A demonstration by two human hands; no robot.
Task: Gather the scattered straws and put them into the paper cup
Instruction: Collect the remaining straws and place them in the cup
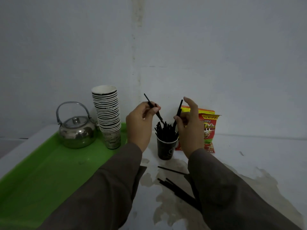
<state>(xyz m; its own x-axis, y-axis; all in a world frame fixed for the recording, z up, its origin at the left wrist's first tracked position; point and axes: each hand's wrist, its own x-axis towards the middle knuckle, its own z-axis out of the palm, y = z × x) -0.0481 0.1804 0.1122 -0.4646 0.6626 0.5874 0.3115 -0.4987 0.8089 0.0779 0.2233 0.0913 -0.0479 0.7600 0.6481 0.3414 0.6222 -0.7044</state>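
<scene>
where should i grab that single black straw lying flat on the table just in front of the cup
Pinch the lone thin black straw near its middle, coming straight down from above. It lies flat on the white table, apart from the straw pile nearer the person, so its long sides are free for thumb and fingertip. The right hand looks nearer, though it already holds a straw.
</scene>
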